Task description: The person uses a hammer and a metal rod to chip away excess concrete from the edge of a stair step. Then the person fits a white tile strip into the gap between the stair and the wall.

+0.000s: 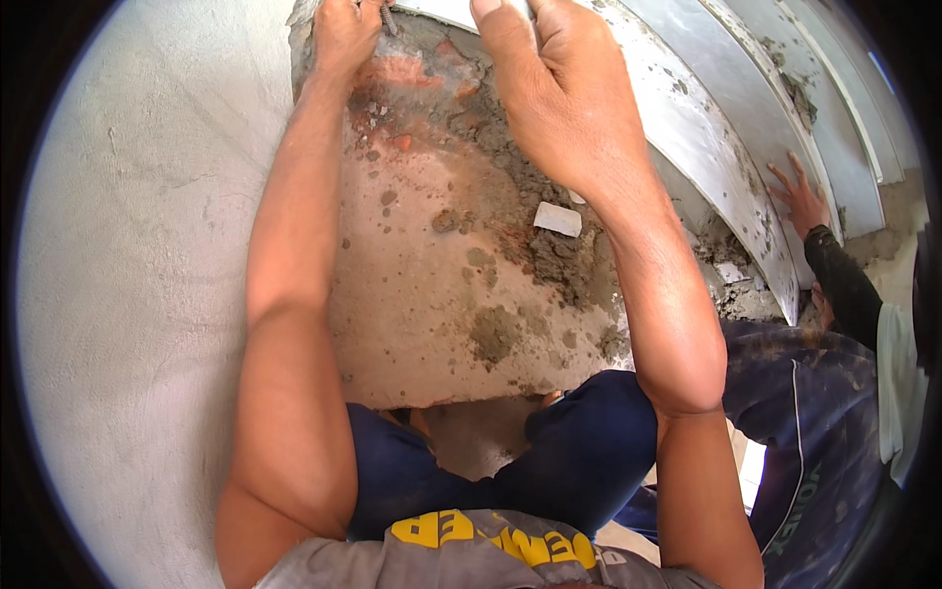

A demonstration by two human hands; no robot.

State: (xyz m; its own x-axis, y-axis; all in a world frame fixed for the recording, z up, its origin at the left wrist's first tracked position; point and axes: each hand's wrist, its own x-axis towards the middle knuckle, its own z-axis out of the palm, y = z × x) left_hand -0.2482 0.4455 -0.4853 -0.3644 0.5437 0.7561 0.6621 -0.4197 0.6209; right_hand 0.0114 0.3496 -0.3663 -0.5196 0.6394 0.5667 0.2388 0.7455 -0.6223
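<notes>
Left grip [347,37], grey rod [390,22] at fingertips

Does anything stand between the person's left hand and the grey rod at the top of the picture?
Nothing visible does: the grey rod shows right at the left hand, with no other thing between them. The top edge cuts both off, so anything beyond it cannot be seen.

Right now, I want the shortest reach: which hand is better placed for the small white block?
Probably the right hand: it appears nearer the small white block than the left hand, though both hands look occupied.
</notes>
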